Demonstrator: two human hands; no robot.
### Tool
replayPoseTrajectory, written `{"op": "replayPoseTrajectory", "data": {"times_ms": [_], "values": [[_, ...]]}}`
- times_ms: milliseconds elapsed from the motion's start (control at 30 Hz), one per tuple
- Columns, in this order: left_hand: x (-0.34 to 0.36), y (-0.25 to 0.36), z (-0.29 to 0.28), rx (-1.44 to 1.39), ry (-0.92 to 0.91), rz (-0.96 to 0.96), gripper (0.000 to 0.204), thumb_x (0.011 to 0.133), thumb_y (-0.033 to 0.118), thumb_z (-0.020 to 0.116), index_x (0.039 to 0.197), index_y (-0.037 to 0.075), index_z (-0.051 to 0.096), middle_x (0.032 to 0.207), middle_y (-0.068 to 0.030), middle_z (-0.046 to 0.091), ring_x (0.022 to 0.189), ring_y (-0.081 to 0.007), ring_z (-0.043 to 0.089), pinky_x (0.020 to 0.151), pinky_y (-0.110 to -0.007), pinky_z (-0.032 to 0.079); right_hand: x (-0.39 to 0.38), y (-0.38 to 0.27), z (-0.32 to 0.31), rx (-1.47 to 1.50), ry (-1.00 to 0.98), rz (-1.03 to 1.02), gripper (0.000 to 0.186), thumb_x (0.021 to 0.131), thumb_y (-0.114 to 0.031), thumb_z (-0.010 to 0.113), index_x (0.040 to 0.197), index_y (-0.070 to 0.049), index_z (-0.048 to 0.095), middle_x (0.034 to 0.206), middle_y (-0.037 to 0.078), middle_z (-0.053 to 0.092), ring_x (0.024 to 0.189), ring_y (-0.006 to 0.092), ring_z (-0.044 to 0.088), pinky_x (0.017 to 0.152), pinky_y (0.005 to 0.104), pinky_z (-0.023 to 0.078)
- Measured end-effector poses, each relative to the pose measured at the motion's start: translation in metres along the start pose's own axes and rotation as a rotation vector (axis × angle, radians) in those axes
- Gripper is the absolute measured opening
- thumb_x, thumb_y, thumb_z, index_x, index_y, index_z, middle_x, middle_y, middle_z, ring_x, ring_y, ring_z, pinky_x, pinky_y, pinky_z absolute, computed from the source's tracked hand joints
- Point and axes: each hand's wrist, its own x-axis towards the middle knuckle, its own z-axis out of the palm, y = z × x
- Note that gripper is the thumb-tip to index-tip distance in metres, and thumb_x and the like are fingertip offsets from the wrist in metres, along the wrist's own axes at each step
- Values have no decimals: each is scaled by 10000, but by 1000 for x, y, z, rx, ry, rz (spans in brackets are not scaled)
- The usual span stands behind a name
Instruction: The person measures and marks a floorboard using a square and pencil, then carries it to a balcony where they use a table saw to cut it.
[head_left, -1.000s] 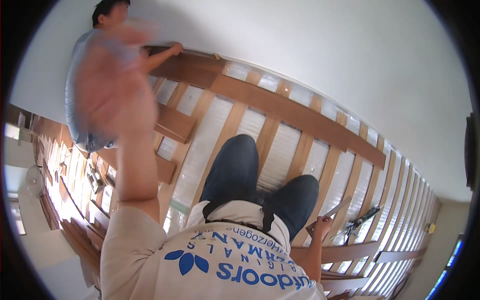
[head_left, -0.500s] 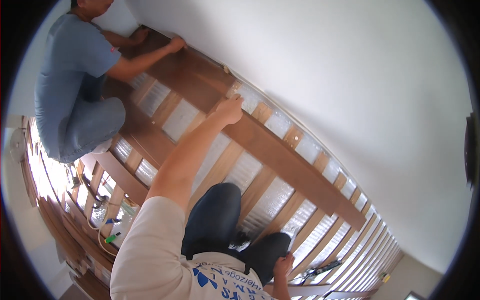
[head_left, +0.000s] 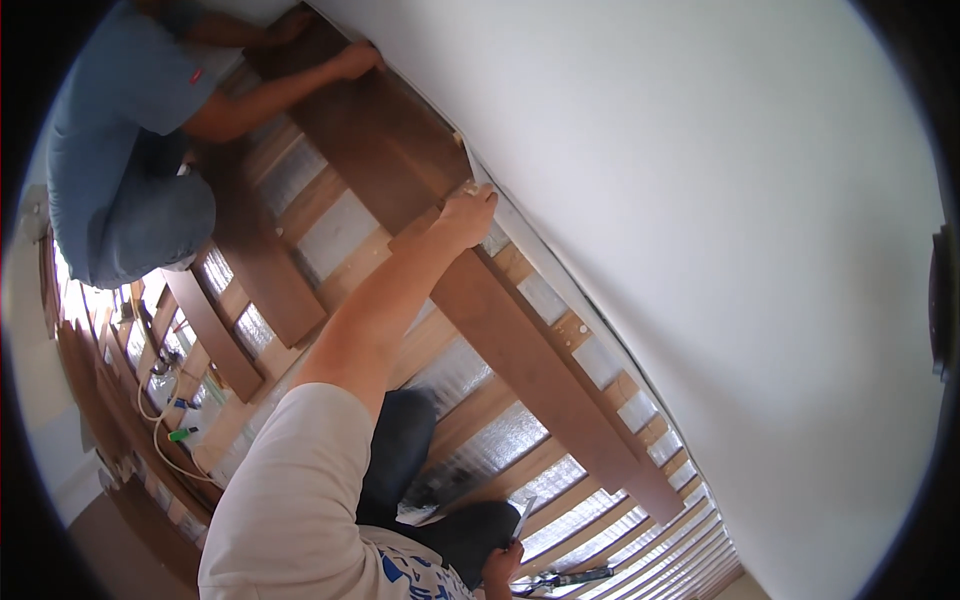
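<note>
My left hand (head_left: pixel 468 215) reaches out to the upper end of a long brown floorboard (head_left: pixel 545 370), its fingers bent over the board close to the wall. This board lies slantwise across the wooden battens (head_left: pixel 470 415), and its upper end meets the brown boards (head_left: pixel 385 150) laid along the wall. What the fingertips press on is partly hidden by the hand. Low in the view, beside my knee, my right hand (head_left: pixel 502 565) is closed round a slim tool with a flat silvery blade (head_left: pixel 523 520) pointing up.
A co-worker in a blue shirt (head_left: pixel 120 120) crouches at upper left, both hands at the boards by the white wall (head_left: pixel 700 200). Silvery foil (head_left: pixel 480 445) lies between battens. A loose board (head_left: pixel 215 330), a cable (head_left: pixel 160 440), and a green-ended tool (head_left: pixel 183 434) lie left. A dark tool (head_left: pixel 580 577) rests beyond my right hand.
The view has shifted, so the boards and battens sit at a steeper slant. My left hand stays at the board's upper end, and my right hand keeps the slim tool.
</note>
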Motion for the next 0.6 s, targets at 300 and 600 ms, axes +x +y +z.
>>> {"op": "replayPoseTrajectory", "data": {"times_ms": [300,600], "values": [[-22,-3,-4,-130,114,35,575,917,53,591,1484,68,491,1592,-100,411,1390,-323,507,1097,-408,486,7,2,-9,2,-53,1,423,868,-131,521,1268,2,559,1217,266,618,1120,474,607,976,561,496],[-7,27,-11,-364,455,3,353,919,56,568,1259,61,660,1451,-113,501,1223,-341,610,1028,-456,522,6,5,-3,1,-26,2,393,879,-111,525,1254,-3,570,1203,273,632,1087,470,640,953,550,517]]}}
